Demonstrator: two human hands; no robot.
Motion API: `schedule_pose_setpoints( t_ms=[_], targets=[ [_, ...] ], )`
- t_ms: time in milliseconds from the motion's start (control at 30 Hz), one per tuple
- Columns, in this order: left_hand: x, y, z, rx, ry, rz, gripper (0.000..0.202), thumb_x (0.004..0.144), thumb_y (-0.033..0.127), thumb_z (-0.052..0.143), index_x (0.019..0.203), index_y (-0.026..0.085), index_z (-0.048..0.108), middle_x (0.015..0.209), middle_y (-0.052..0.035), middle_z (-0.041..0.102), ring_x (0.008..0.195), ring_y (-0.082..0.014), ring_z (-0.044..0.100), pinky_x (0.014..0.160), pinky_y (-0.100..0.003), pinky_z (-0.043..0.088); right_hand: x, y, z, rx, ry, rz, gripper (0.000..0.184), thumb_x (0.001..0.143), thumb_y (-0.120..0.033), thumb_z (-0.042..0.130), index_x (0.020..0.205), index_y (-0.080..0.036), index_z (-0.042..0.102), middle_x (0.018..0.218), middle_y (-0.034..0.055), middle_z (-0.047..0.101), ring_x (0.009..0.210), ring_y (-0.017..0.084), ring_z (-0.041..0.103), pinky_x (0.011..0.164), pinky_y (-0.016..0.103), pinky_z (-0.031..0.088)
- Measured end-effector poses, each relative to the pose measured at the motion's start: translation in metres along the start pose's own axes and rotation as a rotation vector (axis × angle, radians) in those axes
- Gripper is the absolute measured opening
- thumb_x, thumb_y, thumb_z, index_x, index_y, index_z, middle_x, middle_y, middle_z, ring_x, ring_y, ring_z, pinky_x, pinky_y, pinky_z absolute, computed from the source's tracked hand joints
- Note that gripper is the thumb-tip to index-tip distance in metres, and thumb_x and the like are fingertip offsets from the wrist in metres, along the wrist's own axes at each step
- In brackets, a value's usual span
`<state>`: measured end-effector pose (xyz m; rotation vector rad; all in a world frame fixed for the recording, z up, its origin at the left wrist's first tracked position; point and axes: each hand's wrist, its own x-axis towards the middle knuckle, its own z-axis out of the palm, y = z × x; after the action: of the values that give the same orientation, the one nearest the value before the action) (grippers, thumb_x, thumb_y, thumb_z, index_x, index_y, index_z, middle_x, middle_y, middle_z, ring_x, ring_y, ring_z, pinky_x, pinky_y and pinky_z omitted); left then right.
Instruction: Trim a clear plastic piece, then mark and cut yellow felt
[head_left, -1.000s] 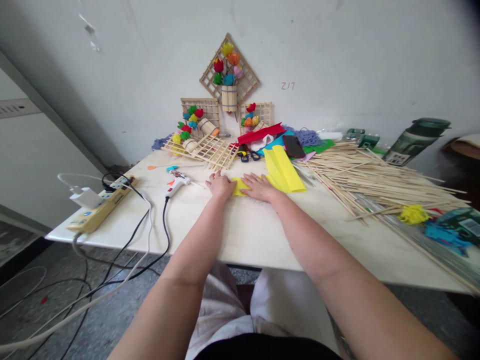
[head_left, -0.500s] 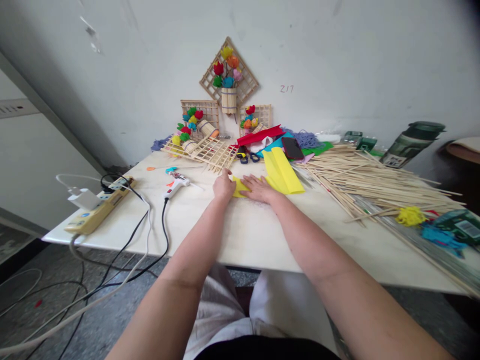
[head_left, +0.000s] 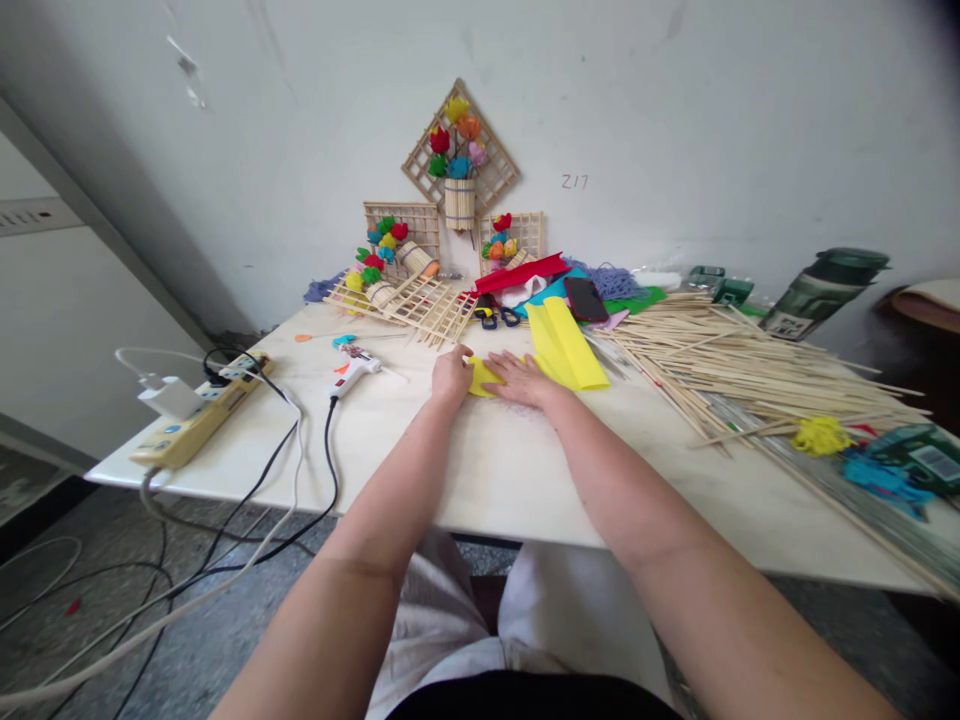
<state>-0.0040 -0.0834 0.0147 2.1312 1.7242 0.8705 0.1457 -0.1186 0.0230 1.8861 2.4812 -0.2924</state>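
Note:
A small piece of yellow paper or felt [head_left: 481, 378] lies on the table between my hands. My left hand [head_left: 452, 375] is closed at its left edge, fingers curled and seeming to pinch it. Spread flat over its right part is my right hand [head_left: 517, 378], fingers apart, pressing down. Just beyond the right hand rests a larger folded yellow sheet [head_left: 566, 345]. Dark-handled scissors [head_left: 497, 317] lie behind my hands. To the left, a white hot glue gun [head_left: 355, 374] lies on its side.
Lattice panels with craft flowers [head_left: 459, 150] stand against the wall. Many thin wooden sticks [head_left: 750, 350] cover the right side, near a dark green bottle [head_left: 825, 292]. A phone [head_left: 585, 299] lies on coloured sheets. A power strip [head_left: 199, 410] with trailing cables sits at the left edge.
My left hand has shifted slightly along the small yellow piece, its raised finger now lower and curled. The right hand stays flat in nearly the same place.

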Motion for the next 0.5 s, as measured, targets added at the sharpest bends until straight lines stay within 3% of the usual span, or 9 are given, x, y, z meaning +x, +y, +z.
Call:
schedule_pose_setpoints(
  t_ms=[233, 500],
  targets=[
    [-0.001, 0.003, 0.0, 0.038, 0.007, -0.015, 0.024, 0.078, 0.016, 0.051, 0.095, 0.022, 0.066, 0.085, -0.0034, 0.068, 0.079, -0.0151, 0.061, 0.072, -0.024, 0.045, 0.001, 0.004, 0.003, 0.005, 0.014, 0.013, 0.072, 0.084, -0.063, 0.019, 0.145, -0.025, 0.013, 0.152, -0.0015, 0.005, 0.139, 0.022, 0.0, 0.109, 0.052, 0.0],
    [0.003, 0.001, 0.008, 0.005, 0.038, 0.061, 0.024, 0.077, 0.013, 0.049, 0.091, 0.019, 0.067, 0.09, -0.0047, 0.068, 0.084, -0.0151, 0.061, 0.078, -0.023, 0.044, 0.0, 0.015, 0.0, -0.009, 0.031, 0.041, 0.08, 0.078, -0.07, 0.023, 0.145, -0.026, 0.014, 0.152, 0.0007, 0.007, 0.139, 0.025, 0.003, 0.107, 0.056, 0.001]
  ],
)
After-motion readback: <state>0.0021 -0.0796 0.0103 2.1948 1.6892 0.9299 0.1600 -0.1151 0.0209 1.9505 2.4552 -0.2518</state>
